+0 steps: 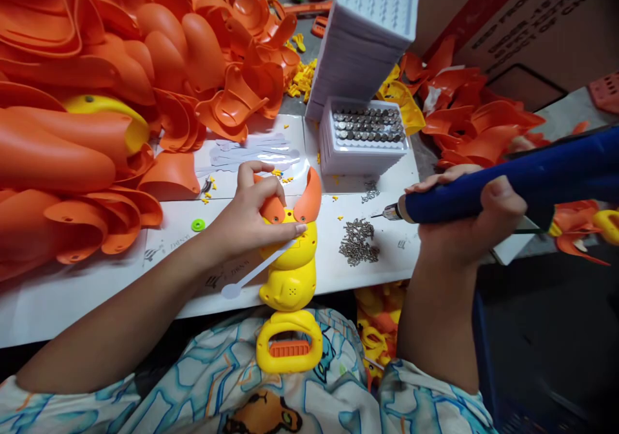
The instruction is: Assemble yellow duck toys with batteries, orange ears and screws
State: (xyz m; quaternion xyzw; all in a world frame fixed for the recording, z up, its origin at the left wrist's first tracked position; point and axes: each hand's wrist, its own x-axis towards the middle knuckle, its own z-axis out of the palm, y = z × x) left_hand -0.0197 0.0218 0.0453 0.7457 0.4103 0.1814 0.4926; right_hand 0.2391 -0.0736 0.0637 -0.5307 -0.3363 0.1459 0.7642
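A yellow plastic toy (pixel 290 286) with two orange ear-like pieces and a ring-shaped handle lies at the table's front edge. My left hand (pixel 256 208) grips its upper part, thumb pressed across the yellow body and fingers bent by the left orange piece. A white strip with a round end (pixel 232 290) sticks out below that thumb. My right hand (pixel 464 221) is wrapped round a blue electric screwdriver (pixel 483 189), whose thin bit points left over a pile of small screws (pixel 358 243).
Orange curved parts (pixel 184 53) are heaped at the left. A white tray stack (pixel 362 137) holds round metal pieces, with a taller white stack (pixel 362 34) behind. A cardboard box (pixel 522 28) and more orange parts stand at the right. A green disc (pixel 198 226) lies left.
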